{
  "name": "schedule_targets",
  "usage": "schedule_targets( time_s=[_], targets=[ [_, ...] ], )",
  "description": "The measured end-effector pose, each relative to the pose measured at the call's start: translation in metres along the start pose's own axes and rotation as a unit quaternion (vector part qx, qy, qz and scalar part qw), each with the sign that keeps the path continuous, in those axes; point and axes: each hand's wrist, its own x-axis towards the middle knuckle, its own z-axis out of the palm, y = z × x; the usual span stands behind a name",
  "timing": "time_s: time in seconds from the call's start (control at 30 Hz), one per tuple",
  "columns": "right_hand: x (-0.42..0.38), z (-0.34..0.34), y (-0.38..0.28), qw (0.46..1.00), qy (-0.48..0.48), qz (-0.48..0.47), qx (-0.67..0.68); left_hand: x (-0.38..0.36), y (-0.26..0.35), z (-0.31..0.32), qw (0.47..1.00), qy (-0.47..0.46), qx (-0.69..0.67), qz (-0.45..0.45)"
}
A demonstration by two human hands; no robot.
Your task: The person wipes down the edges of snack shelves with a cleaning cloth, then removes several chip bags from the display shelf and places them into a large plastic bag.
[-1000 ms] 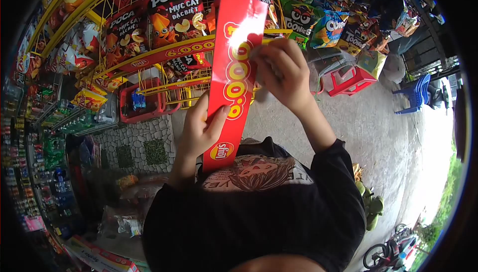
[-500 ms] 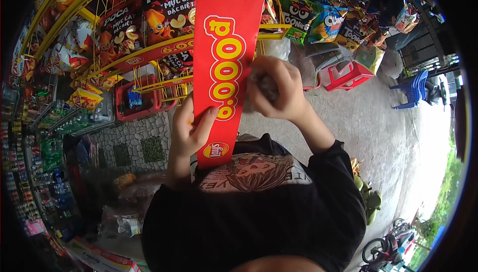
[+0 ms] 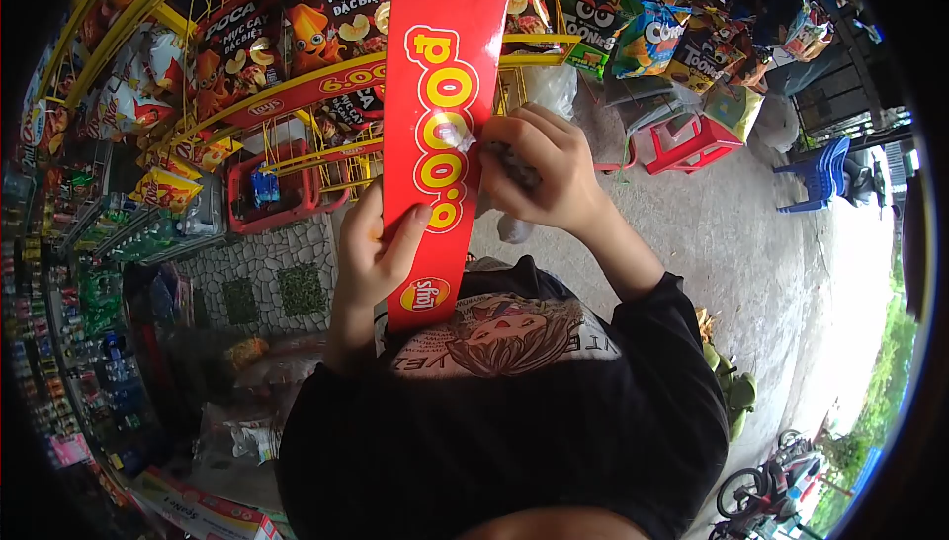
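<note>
A long red price sign (image 3: 425,273) with yellow "6.000đ" figures and a Lay's logo stands lengthwise in front of my chest. My left hand (image 3: 376,248) grips its left edge near the lower end, thumb over the front. My right hand (image 3: 544,164) is closed around a crumpled grey cloth (image 3: 514,229), whose end hangs below the fingers. The knuckles are at the sign's right edge, about midway up. Part of the cloth is hidden inside the fist, and a pale glare lies on the sign's figures beside it.
A yellow wire rack (image 3: 326,85) with Poca snack bags (image 3: 336,21) stands just ahead. Below it is a red basket (image 3: 237,199). To the right are more snack bags, a pink-red stool (image 3: 692,142) and blue chairs (image 3: 820,179). A motorbike (image 3: 761,491) is at lower right.
My right hand has shifted slightly left against the sign's edge, and the cloth's end now shows below it. The sign has tilted a little, its top swinging left. My left hand keeps its grip.
</note>
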Motion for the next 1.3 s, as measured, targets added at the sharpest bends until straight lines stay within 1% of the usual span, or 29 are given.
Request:
schedule_targets(
  time_s=[0.07, 0.13, 0.17, 0.37, 0.43, 0.47, 0.5, 0.53, 0.57, 0.63, 0.67, 0.7, 0.77, 0.8, 0.83, 0.9, 0.97, 1.0, 1.03, 1.1, 1.13, 1.17, 1.23, 1.27, 1.3],
  targets=[
    [0.001, 0.001, -0.002, 1.000, -0.005, -0.003, -0.003, 0.000, 0.001, 0.001, 1.000, 0.006, -0.007, 0.006],
    [0.003, 0.003, -0.007, 0.999, 0.036, 0.025, 0.011, 0.000, 0.004, 0.001, 1.000, 0.012, -0.004, 0.010],
    [0.003, 0.003, -0.008, 0.999, 0.036, 0.023, 0.012, 0.000, 0.006, 0.001, 1.000, 0.018, -0.001, 0.013],
    [0.000, 0.000, -0.003, 1.000, -0.008, 0.003, 0.030, -0.003, 0.003, 0.000, 1.000, 0.010, 0.009, -0.005],
    [-0.002, -0.001, -0.005, 0.996, -0.005, 0.047, 0.070, -0.003, 0.005, -0.001, 1.000, 0.008, 0.010, -0.005],
    [-0.002, 0.001, -0.006, 0.996, -0.005, 0.046, 0.071, -0.003, 0.005, -0.001, 1.000, 0.004, 0.012, -0.006],
    [-0.002, 0.004, -0.006, 0.996, 0.037, 0.028, 0.078, -0.003, 0.005, -0.001, 1.000, 0.005, 0.012, -0.005],
    [-0.002, 0.006, -0.007, 0.993, 0.079, 0.011, 0.084, -0.003, 0.004, -0.001, 0.999, 0.007, 0.041, 0.011],
    [0.002, 0.002, -0.003, 0.993, 0.078, 0.010, 0.084, -0.002, 0.004, -0.001, 0.997, 0.010, 0.070, 0.026],
    [0.022, -0.013, 0.009, 0.989, 0.139, -0.015, -0.042, 0.000, 0.002, 0.006, 0.998, 0.008, 0.056, 0.038],
    [0.033, -0.016, 0.010, 0.984, 0.159, 0.083, -0.014, -0.002, 0.001, 0.008, 0.998, 0.006, 0.041, 0.046],
    [0.037, -0.010, 0.015, 0.984, 0.157, 0.084, -0.005, -0.002, 0.000, 0.007, 0.998, 0.003, 0.042, 0.042],
    [0.019, 0.004, 0.010, 1.000, 0.008, 0.016, 0.009, 0.001, -0.002, 0.000, 0.998, 0.053, 0.000, -0.027],
    [0.005, 0.020, 0.002, 0.999, -0.016, -0.004, 0.050, 0.005, -0.001, -0.002, 0.996, 0.083, 0.004, 0.008],
    [-0.006, 0.026, -0.009, 0.993, -0.056, 0.033, 0.099, 0.006, -0.004, -0.009, 0.996, 0.083, 0.016, 0.027],
    [-0.004, 0.028, -0.009, 0.990, -0.032, 0.006, 0.138, 0.004, 0.001, -0.010, 0.997, 0.074, 0.019, 0.013],
    [0.008, 0.020, -0.006, 0.992, 0.027, 0.032, 0.116, 0.003, 0.000, -0.004, 0.998, 0.052, 0.010, 0.023],
    [0.013, 0.020, -0.007, 0.992, 0.057, 0.039, 0.109, 0.003, 0.001, 0.003, 0.997, 0.065, -0.020, 0.025],
    [0.011, 0.023, -0.010, 0.991, 0.057, 0.041, 0.111, 0.003, 0.001, 0.003, 0.997, 0.066, -0.019, 0.022],
    [0.009, 0.028, -0.017, 0.997, 0.071, -0.015, 0.016, 0.006, 0.002, 0.001, 0.997, 0.062, -0.034, 0.014],
    [-0.003, 0.035, -0.017, 0.997, 0.074, -0.031, 0.020, 0.005, 0.000, -0.001, 0.997, 0.068, -0.034, 0.008],
    [-0.016, 0.040, -0.019, 0.997, 0.054, -0.052, 0.022, 0.005, -0.002, -0.003, 0.997, 0.073, -0.033, 0.013],
    [-0.029, 0.042, -0.025, 0.996, 0.023, -0.090, 0.016, 0.004, -0.007, -0.007, 0.994, 0.078, -0.067, -0.029],
    [-0.027, 0.039, -0.020, 0.995, 0.023, -0.093, 0.018, 0.003, -0.009, -0.006, 0.996, 0.061, -0.066, -0.016],
    [-0.022, 0.033, -0.012, 0.991, 0.015, -0.134, -0.006, 0.002, -0.009, -0.005, 0.998, 0.055, -0.039, -0.007]
  ],
)
